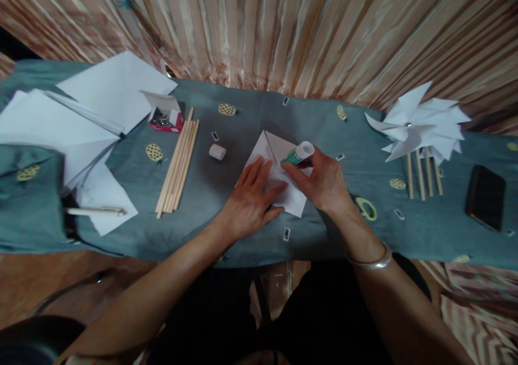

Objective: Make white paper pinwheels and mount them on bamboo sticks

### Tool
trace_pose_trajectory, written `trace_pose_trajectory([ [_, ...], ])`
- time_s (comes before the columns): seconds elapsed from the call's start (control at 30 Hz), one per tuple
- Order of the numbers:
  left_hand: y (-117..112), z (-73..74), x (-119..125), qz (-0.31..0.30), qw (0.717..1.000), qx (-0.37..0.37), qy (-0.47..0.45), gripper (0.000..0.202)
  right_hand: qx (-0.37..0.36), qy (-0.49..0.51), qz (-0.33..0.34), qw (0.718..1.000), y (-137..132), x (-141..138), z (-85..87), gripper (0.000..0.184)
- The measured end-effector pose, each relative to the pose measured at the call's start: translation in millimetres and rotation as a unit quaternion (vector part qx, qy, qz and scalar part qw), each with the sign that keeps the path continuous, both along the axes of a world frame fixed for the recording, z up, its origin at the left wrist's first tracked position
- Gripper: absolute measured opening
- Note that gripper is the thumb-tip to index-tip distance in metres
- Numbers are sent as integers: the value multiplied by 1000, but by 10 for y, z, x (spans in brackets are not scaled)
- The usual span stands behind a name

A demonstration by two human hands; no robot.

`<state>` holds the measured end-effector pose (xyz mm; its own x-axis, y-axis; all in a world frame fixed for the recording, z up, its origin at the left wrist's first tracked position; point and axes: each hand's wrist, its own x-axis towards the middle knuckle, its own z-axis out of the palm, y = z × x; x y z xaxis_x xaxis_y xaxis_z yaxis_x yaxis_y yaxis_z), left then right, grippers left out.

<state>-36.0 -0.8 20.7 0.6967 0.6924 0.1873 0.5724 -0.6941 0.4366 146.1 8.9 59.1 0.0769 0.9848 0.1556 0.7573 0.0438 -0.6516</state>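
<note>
A folded white paper square (294, 199) lies turned cornerwise on the table in front of me, with a crease or slit running from its far corner. My left hand (253, 200) rests flat on its left part, fingers spread. In my right hand (324, 179) is a green and white glue stick (298, 153), tilted, its lower end down at the paper; the tip itself is hidden by my fingers. The white glue cap (217, 151) lies off to the left of the paper. Close by my right wrist are scissors (367, 208) with yellow-green handles, partly hidden.
Several wooden sticks (178, 165) lie left, beside an open red box of small metal pieces (165, 118). White paper sheets (117, 90) and a pen (97, 211) are farther left. At right are paper pinwheels (416, 122) on sticks and a black phone (485, 197). A curtain (259, 36) hangs behind.
</note>
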Motion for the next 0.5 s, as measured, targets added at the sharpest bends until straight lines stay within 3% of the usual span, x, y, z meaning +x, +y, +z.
trace_pose_trajectory([
  [0.5,5,-42,-4,0,1000,-2,-21,49,-41,-50,3,998,-3,88,52,23],
])
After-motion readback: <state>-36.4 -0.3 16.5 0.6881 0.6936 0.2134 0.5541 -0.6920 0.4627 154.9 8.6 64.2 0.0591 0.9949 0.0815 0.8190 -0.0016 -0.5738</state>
